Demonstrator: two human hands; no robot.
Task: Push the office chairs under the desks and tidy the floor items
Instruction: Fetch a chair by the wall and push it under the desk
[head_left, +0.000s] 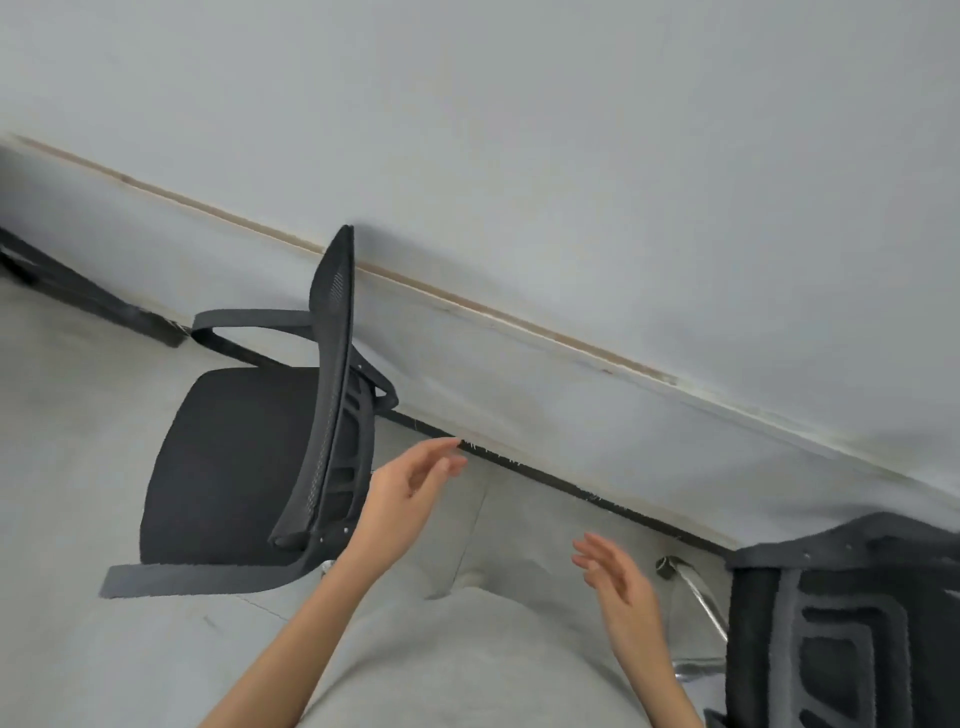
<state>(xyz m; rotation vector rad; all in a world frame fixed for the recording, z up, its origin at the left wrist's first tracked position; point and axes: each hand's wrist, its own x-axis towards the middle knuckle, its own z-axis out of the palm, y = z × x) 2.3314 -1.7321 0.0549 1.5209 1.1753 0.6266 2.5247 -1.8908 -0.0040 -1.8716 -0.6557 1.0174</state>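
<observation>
Both hands, left hand (410, 488) and right hand (618, 582), hover with fingers released. The black mesh-backed office chair (260, 447) stands sideways beside the grey bench (571, 208); a push there risks jamming its armrest against the edge.

The floor (78, 415) is pale grey and smooth, with a faint seam running across it near the bottom centre. A black office chair (228, 467) stands on it at left, its seat facing left and its mesh back turned toward the right. A second chair (852, 623) stands at the far right (only its dark back and part of a chrome base (696, 592) show). A dark skirting strip (571, 486) runs along the floor's far edge where it meets the pale wall (519, 130). At upper left a dark frame leg (104, 306) rests on the floor.
</observation>
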